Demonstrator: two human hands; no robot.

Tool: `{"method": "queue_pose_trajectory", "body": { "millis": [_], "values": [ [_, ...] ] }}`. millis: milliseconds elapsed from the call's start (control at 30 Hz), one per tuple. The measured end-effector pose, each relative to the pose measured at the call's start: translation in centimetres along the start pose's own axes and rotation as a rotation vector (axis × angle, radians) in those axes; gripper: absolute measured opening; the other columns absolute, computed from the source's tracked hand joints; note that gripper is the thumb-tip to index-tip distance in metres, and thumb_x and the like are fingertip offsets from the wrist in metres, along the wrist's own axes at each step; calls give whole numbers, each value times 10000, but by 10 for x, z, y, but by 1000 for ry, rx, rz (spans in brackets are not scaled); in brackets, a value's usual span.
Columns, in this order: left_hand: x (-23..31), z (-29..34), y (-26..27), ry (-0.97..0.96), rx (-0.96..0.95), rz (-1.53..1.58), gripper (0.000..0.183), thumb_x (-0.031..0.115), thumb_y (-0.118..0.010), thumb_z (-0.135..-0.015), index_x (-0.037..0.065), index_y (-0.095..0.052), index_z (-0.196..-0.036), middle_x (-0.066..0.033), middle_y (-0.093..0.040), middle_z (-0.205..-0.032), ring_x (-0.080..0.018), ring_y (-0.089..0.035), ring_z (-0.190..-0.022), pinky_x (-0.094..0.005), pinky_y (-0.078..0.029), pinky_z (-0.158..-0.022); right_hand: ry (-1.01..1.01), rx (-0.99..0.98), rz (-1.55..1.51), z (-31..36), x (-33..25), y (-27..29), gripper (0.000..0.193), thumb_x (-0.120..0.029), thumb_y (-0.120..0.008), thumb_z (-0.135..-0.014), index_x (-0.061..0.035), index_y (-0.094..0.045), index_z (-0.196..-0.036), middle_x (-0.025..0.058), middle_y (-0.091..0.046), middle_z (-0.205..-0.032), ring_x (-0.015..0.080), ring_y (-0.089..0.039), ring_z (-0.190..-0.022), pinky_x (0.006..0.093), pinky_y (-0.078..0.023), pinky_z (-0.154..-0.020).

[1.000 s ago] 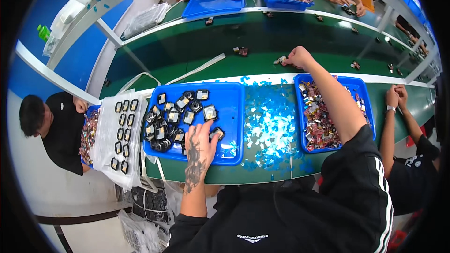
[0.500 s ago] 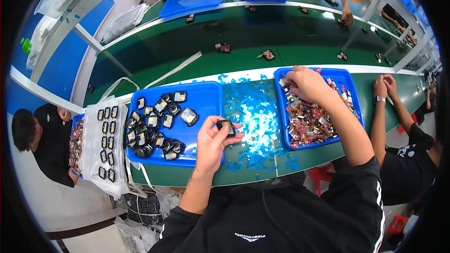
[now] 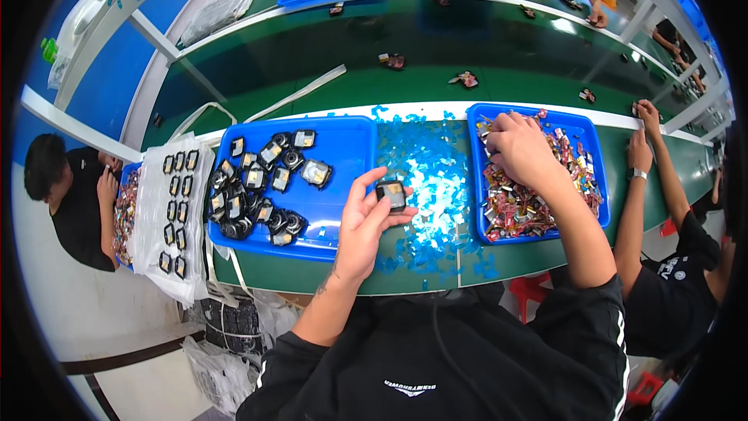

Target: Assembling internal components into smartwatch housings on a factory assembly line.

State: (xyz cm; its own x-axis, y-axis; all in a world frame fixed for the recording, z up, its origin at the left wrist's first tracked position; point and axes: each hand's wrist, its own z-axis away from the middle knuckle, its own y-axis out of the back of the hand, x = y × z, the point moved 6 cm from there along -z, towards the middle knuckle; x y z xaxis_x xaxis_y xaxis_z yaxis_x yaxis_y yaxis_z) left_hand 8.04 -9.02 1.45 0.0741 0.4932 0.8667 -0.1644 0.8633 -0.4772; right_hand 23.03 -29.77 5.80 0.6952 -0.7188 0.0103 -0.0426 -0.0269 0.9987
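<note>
Head view: both hands well apart, one either side of the blue scraps [image 3: 440, 203] on the green bench [image 3: 514, 259].
L hand [image 3: 365, 222]: closed on a black-framed module [image 3: 392, 196]; thumb across the near side, some fingers behind/under, index stretched out clear. Palm part-turned up, wrist fairly straight, forearm slanting in from lower edge.
Black-framed module: held above the scraps, btwn the two trays, greyish window up toward the wearer; prob. so that face can be seen, w/ thumb near the rim to leave most of it uncovered.
R hand [image 3: 520, 146]: back of hand up, fingers curled down at the small-parts heap [image 3: 538, 203]; can't tell if anything's pinched, tips hidden. Elbow bent outward, forearm angled up-left over the tray's near rim, prob. to come at the heap from above.
R tray [image 3: 477, 171]: blue, walls prob. there to stop loose bits spilling.
L tray [image 3: 347, 164]: more modules [image 3: 234, 203] bunched at its left, some overlapping; right part bare-ish, next to L hand.
White sheet [image 3: 201, 187]: modules in two columns, spaced apart, prob. for easy counting & no rubbing.
</note>
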Motion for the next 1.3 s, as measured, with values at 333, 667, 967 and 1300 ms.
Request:
{"method": "queue_pose_trajectory", "body": {
  "millis": [333, 667, 967, 1300],
  "values": [
    [-1, -3, -13, -54, -54, -128, 346, 89, -474, -986, 39, -457, -1328, -129, -601, -1159, -205, -646, -950, -314, -539, -826, -402, 474, -852, 38, 35, 23, 51, -40, -609, -900, -14, -615, -943, 7, -560, -775, 98, -544, -724, 234, -430, -660],
    [15, -24, -96, -353, -253, -671, 295, 119, -762, -792, 71, -696, -1075, -111, -562, -1076, -192, -608, -950, -311, -501, -839, -478, 397, -1420, 82, -8, 16, 69, -26, -636, -896, 10, -628, -955, 7, -649, -862, 37, -579, -750, 173, -441, -664],
    [-2, -33, -91, -259, -270, -623, 153, 119, -745, -797, 7, -713, -897, -115, -635, -830, -184, -580, -812, -328, -469, -771, -307, 519, -1279, 72, -44, 27, 70, 30, -633, -882, 39, -615, -949, 42, -609, -920, 66, -593, -759, 189, -487, -653],
    [-5, -33, -75, -147, -199, -517, 107, 115, -725, -797, 14, -696, -818, -39, -612, -715, -102, -542, -617, -343, -442, -953, -81, 666, -670, 57, -74, 43, 126, 89, -649, -781, -1, -595, -850, 127, -573, -849, 217, -584, -631, 304, -478, -533]
  ]
}}
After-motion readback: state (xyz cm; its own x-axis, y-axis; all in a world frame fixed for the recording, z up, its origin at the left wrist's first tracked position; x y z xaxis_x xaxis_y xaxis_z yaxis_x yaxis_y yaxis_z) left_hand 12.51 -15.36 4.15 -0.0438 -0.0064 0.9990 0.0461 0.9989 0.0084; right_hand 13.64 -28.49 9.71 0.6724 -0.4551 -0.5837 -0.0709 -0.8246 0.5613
